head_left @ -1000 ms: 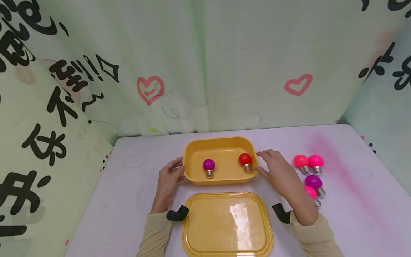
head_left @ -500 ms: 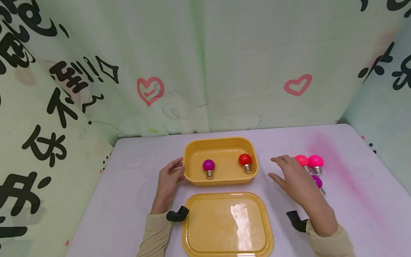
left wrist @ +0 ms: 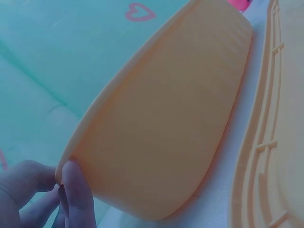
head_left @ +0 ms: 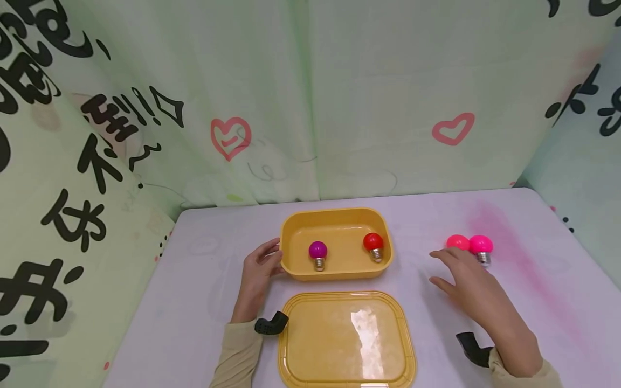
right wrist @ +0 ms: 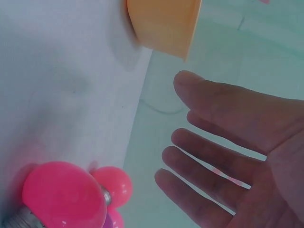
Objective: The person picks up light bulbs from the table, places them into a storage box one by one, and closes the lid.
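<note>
In the head view, a yellow plastic box [head_left: 345,258] holds a purple toy light bulb [head_left: 317,250] and a red toy light bulb [head_left: 373,241], apart from each other. My left hand [head_left: 259,275] pinches the box's left rim; the left wrist view shows the thumb [left wrist: 77,194] on the outer wall. My right hand [head_left: 477,288] hovers with spread fingers, holding nothing, right of the box. Beyond it lie a coral-red bulb [head_left: 458,242] and a pink bulb [head_left: 481,245]. The right wrist view shows a near pink bulb [right wrist: 65,194] and parts of others, hidden from the head view.
A flat yellow lid [head_left: 330,339] lies on the white table [head_left: 194,302] in front of the box. Pale green curtains [head_left: 368,151] with red hearts and black writing stand behind and at both sides. Black wrist mounts [head_left: 271,323] jut from both sleeves.
My right hand has left the box's right rim and moved right, over the loose bulbs, covering the nearer ones. My left hand stays at the box's left rim.
</note>
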### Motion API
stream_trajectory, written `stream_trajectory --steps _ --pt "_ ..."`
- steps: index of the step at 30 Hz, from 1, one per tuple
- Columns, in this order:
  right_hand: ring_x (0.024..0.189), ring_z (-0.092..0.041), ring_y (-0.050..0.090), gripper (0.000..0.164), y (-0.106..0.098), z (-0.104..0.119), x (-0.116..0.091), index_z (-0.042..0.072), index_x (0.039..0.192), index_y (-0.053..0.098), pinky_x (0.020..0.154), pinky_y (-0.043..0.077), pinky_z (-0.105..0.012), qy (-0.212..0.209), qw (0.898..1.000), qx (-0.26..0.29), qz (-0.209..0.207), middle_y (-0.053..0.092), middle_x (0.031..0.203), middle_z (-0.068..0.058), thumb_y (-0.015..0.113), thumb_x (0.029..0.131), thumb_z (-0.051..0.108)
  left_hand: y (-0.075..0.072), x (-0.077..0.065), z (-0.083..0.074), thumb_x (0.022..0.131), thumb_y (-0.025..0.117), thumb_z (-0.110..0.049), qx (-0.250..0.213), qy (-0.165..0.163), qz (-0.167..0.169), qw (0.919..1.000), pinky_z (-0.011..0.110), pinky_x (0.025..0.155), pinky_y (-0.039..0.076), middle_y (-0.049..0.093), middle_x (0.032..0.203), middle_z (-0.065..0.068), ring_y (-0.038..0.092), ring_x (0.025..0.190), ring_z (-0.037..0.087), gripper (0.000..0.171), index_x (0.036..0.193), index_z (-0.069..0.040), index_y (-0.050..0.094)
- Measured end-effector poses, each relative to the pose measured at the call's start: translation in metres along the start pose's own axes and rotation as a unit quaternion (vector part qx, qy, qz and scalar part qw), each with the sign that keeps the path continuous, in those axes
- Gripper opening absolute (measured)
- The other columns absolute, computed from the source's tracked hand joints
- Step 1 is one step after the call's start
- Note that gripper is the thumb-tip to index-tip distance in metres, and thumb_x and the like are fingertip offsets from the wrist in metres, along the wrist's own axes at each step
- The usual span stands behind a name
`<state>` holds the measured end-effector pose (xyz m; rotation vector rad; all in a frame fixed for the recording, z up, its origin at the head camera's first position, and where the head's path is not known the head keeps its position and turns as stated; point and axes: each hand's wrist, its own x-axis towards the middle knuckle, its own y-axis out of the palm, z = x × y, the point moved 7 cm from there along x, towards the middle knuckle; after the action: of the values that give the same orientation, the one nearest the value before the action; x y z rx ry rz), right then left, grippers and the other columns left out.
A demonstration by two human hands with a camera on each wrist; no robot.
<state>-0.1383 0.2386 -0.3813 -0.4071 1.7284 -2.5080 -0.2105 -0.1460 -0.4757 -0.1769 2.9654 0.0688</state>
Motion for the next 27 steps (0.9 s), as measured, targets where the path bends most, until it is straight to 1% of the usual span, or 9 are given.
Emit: stream_trajectory --steps 3,8,11,13,16,18,23,27 --pt "0.11 -0.041 0.054 0.048 0.0 -0.006 -0.004 -0.003 0.118 0.063 0.087 0.051 -0.06 0.004 1.0 -0.004 0.003 0.06 0.115 -0.023 0.084 0.076 0.011 0.0 0.0 0.001 0.095 0.066 -0.014 0.003 -0.002 -0.001 1.0 0.026 0.072 0.06 0.06 0.125 0.012 0.065 0.097 0.022 0.036 0.13 -0.011 0.064" --pt "0.113 -0.045 0.051 0.053 0.003 -0.018 -0.01 -0.004 0.12 0.063 0.086 0.051 -0.062 0.026 0.999 -0.011 0.028 0.057 0.12 -0.028 0.084 0.076 0.015 0.0 0.0 0.001 0.094 0.066 -0.015 0.007 -0.006 -0.001 1.0 0.026 0.073 0.059 0.06 0.127 0.011 0.064 0.098 0.024 0.036 0.13 -0.012 0.064" --pt "0.113 -0.046 0.051 0.053 0.003 -0.025 -0.013 -0.005 0.119 0.063 0.086 0.051 -0.062 0.031 0.999 -0.012 0.032 0.057 0.121 -0.029 0.085 0.075 0.015 0.001 0.0 0.001 0.095 0.065 -0.015 0.011 -0.005 -0.001 0.9999 0.026 0.073 0.059 0.06 0.128 0.011 0.064 0.099 0.024 0.036 0.131 -0.012 0.063" --pt "0.116 -0.048 0.049 0.052 0.004 -0.029 -0.015 -0.005 0.118 0.063 0.088 0.05 -0.063 0.037 0.999 -0.01 0.039 0.055 0.124 -0.03 0.085 0.075 0.015 0.0 0.0 0.001 0.095 0.066 -0.015 0.011 -0.004 -0.003 0.9999 0.026 0.073 0.059 0.06 0.127 0.011 0.064 0.099 0.024 0.036 0.131 -0.012 0.063" --pt "0.124 -0.052 0.043 0.051 0.006 -0.036 -0.018 -0.005 0.118 0.063 0.094 0.046 -0.065 0.05 0.997 -0.006 0.054 0.052 0.13 -0.033 0.084 0.075 0.014 0.0 0.0 0.001 0.095 0.065 -0.014 0.011 -0.002 -0.005 0.9999 0.025 0.072 0.059 0.059 0.127 0.013 0.064 0.099 0.024 0.036 0.131 -0.01 0.063" --pt "0.126 -0.053 0.042 0.052 0.009 -0.039 -0.021 -0.005 0.118 0.063 0.095 0.045 -0.066 0.061 0.996 -0.006 0.067 0.051 0.132 -0.033 0.084 0.075 0.014 0.0 0.0 0.001 0.095 0.065 -0.014 0.01 -0.003 -0.006 0.9999 0.025 0.072 0.059 0.059 0.127 0.013 0.064 0.098 0.023 0.037 0.131 -0.01 0.063" --pt "0.119 -0.051 0.045 0.052 0.013 -0.044 -0.026 -0.005 0.116 0.065 0.09 0.048 -0.065 0.065 0.995 -0.012 0.08 0.054 0.124 -0.032 0.086 0.073 0.014 0.0 0.001 0.002 0.095 0.065 -0.013 0.006 -0.002 -0.009 0.9999 0.025 0.071 0.059 0.059 0.126 0.013 0.065 0.097 0.023 0.036 0.131 -0.01 0.064" --pt "0.113 -0.048 0.049 0.05 0.014 -0.046 -0.028 -0.005 0.113 0.066 0.09 0.049 -0.063 0.066 0.994 -0.015 0.086 0.058 0.119 -0.03 0.087 0.071 0.013 0.001 0.001 0.001 0.095 0.064 -0.013 0.006 -0.001 -0.006 1.0 0.026 0.072 0.06 0.059 0.126 0.014 0.065 0.098 0.023 0.036 0.13 -0.009 0.063"
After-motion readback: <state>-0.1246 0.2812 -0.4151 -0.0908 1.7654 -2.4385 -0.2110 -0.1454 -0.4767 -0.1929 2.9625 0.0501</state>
